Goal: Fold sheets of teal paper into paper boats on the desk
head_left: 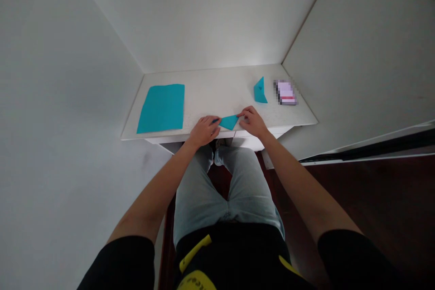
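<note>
Lying near the front of the table (217, 88), the folded paper (229, 122) met the curled left hand (204, 130) and right hand (252, 121) at its ends; whether pinched, I couldn't tell. Uneven pressure might have skewed it.

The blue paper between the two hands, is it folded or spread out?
Folded, it appears: the blue paper shows a small shape with slanted edges, unlike the wide sheet lying flat.
</note>
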The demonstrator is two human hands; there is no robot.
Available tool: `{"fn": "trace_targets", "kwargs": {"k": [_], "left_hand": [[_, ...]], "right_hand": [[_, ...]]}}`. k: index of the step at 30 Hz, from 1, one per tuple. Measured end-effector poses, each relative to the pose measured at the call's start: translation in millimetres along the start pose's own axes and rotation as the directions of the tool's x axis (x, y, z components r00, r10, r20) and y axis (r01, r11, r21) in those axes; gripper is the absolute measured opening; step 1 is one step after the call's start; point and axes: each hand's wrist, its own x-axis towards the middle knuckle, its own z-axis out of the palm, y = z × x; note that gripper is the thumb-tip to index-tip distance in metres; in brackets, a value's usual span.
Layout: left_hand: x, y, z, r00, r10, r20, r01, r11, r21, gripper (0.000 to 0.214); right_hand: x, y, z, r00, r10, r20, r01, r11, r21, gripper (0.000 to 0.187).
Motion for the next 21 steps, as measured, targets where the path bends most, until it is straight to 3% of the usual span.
{"fn": "trace_targets", "kwargs": {"k": [6, 9, 13, 16, 21], "left_hand": [[-5.7, 2.3, 3.6, 1.000, -0.001, 0.015, 0.002, 0.998, -0.063, 0.053], [-4.7, 2.0, 2.7, 0.999, -0.017, 0.044, 0.021, 0.996, -0.081, 0.055], [-2.4, 0.7, 1.2, 0.997, -0.036, 0.073, 0.043, 0.995, -0.091, 0.055], [-1.2, 0.6, 1.0, 0.995, -0.059, 0.075, 0.065, 0.994, -0.091, 0.057], [-1.2, 2.5, 0.9, 0.995, -0.088, 0.050, 0.091, 0.995, -0.051, 0.054]], "right_hand": [[-4.4, -19.1, -3.1, 0.998, -0.051, 0.037, 0.056, 0.989, -0.138, 0.036], [-10.7, -47.4, 11.5, 0.993, -0.073, 0.092, 0.093, 0.967, -0.236, 0.051], [-15.8, -73.8, 37.4, 0.963, -0.160, 0.216, 0.211, 0.947, -0.242, 0.062], [-17.9, -70.4, 40.1, 0.963, -0.134, 0.234, 0.192, 0.949, -0.248, 0.071], [-27.8, -39.8, 11.8, 0.975, -0.098, 0.201, 0.157, 0.941, -0.301, 0.071]]}}
